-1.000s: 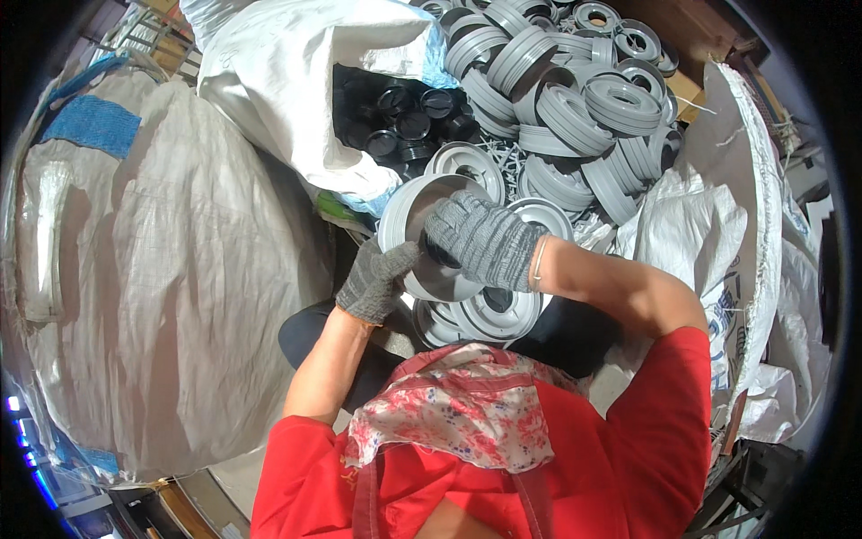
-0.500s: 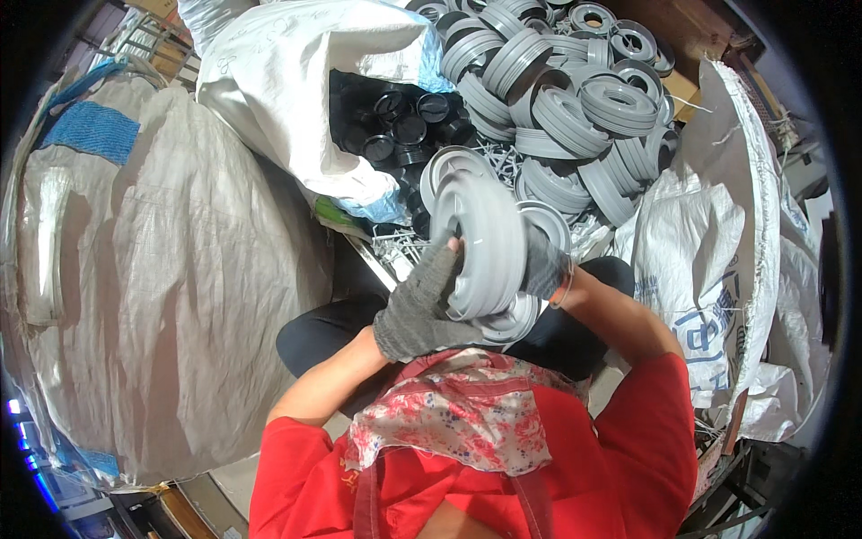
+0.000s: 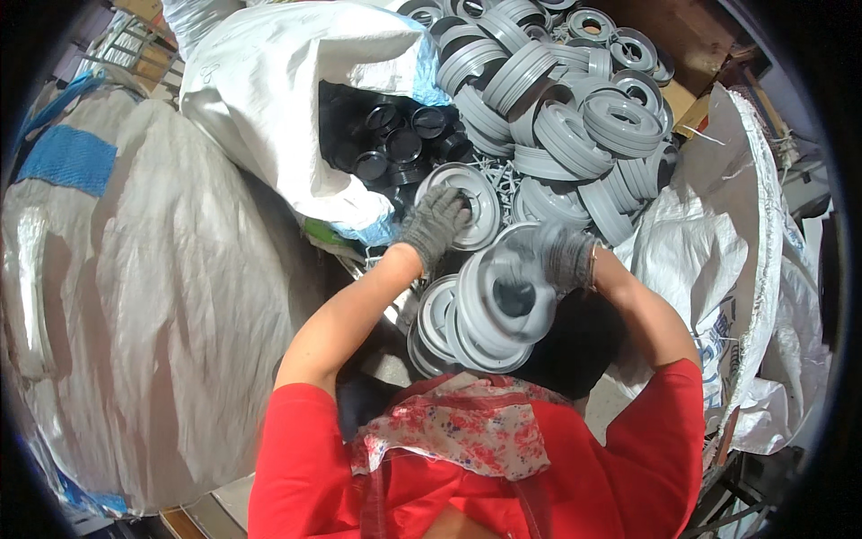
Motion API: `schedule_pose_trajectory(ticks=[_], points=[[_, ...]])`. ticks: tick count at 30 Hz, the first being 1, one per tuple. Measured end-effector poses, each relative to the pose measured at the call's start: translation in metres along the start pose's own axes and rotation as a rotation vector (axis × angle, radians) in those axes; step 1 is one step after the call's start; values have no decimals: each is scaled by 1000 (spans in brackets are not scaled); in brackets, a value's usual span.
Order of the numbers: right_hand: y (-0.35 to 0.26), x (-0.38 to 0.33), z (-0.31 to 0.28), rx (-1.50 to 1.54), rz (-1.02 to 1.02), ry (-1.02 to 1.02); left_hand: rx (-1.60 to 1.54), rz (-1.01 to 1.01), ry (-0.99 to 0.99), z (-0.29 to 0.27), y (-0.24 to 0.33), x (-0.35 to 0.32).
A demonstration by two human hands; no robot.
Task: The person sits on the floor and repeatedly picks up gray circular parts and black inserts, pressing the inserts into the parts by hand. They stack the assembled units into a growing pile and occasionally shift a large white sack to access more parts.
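Note:
My left hand [image 3: 435,225], in a dark grey knit glove, lies over the near left rim of a grey plastic ring [image 3: 485,208]. Its fingers curl into the ring's middle; the thumb is hidden. My right hand [image 3: 567,256], gloved alike and blurred, grips the right edge of another grey plastic ring [image 3: 498,256] that is smeared by motion. This second ring is tilted above several stacked grey rings [image 3: 437,319] at my lap. Their flanges and round central openings show.
A heap of ribbed grey rings [image 3: 561,135] fills the far middle. Beside it, a white woven sack [image 3: 260,99] opens onto black round caps [image 3: 402,144]. Thin pale sticks [image 3: 505,184] lie among them. Large woven sacks stand at left [image 3: 171,296] and right [image 3: 696,234].
The ring held between both hands has moved down toward my lap, now in my right hand alone. My left hand has let it go and moved forward onto another ring.

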State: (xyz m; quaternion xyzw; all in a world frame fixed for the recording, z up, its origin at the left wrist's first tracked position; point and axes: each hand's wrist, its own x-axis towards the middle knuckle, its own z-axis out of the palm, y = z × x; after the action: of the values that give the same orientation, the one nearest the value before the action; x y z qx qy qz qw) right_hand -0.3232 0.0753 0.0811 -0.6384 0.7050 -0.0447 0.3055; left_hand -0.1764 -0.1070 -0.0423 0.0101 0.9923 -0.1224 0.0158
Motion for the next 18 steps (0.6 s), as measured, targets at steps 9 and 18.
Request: schedule_pose_trajectory(ticks=[9, 18], points=[[103, 198, 29, -180, -110, 675, -784, -575, 279, -74, -16, -61], [52, 208, 4, 93, -1, 587, -1922, -1116, 544, -77, -9, -108]])
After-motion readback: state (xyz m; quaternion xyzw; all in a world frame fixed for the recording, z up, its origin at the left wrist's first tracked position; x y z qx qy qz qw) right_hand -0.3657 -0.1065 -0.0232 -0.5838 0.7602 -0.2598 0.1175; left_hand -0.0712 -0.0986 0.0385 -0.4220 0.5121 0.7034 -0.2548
